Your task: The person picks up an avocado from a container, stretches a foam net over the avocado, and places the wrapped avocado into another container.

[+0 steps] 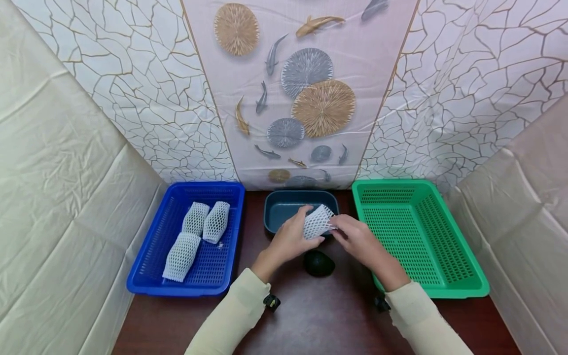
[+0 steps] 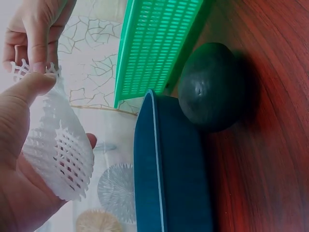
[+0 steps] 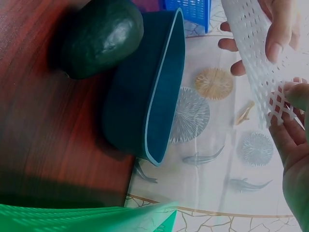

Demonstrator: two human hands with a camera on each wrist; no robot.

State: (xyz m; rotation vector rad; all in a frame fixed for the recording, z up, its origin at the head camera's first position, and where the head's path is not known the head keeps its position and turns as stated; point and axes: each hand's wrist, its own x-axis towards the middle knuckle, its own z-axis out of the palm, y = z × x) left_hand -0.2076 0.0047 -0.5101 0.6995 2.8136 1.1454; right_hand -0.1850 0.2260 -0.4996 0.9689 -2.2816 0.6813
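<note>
A white foam net sleeve [image 1: 318, 223] is held up between both hands, in front of a dark teal tub [image 1: 269, 231]. My left hand [image 1: 289, 238] holds it around its body, thumb on the near side in the left wrist view. The right hand [image 1: 357, 240] pinches the open mesh end between thumb and fingers, as the right wrist view shows. No dark fruit shows through the mesh. Below the hands, a dark green avocado [image 1: 318, 263] lies on the table, next to the tub [image 3: 145, 96] and touched by neither hand.
On the left stands a blue basket [image 1: 177, 291] with three bulging white foam net sleeves [image 1: 182, 256]. A green basket [image 1: 466, 286] stands at the right, its slatted floor showing. The brown wooden table [image 1: 310, 315] meets a patterned cloth backdrop [image 1: 293, 162] behind the tub.
</note>
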